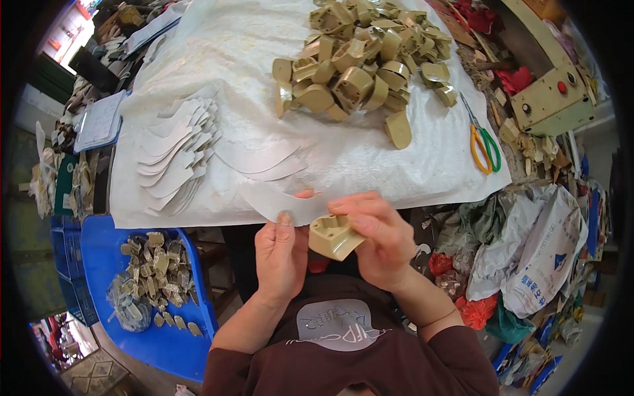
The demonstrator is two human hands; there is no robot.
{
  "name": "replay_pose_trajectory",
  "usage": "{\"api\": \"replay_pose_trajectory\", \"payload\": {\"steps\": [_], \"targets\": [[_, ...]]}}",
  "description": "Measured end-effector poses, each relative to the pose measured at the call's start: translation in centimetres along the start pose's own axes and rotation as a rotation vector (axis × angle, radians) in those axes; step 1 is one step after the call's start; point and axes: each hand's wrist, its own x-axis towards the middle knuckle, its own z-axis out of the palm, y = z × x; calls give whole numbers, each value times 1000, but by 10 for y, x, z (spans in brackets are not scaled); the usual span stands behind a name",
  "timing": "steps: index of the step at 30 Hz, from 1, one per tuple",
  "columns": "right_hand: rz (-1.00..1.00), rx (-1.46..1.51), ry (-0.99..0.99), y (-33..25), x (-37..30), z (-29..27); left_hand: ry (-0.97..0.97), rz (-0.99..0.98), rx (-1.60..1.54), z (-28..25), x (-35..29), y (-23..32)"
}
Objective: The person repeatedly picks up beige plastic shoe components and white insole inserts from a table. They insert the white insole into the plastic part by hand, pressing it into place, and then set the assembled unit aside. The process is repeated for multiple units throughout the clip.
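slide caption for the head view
Left hand pinching a curved white cutout, right hand holding a hollow beige part at a white-covered table.

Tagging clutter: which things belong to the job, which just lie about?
In the job, apparently:
beige block in right hand
white sheet in left hand
pile of beige blocks
sheet stack

Likely just lying about:
clipboard
white sack
scissors, perhaps

Cluttered workshop: heaped beige parts, stacked white cutouts, scissors, control box.

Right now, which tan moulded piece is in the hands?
The tan piece in the right hand, raised near the person's body; the heap of similar ones lies untouched on the white sheet.
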Motion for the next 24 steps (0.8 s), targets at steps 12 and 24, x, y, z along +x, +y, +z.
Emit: {"api": "replay_pose_trajectory", "payload": {"steps": [12,24], "targets": [[-140,-131,89,12,-4,16,-127,-13,10,-2,-9,6],[-183,-324,98,14,4,15,-133,248,368,-4,-10,6]]}}
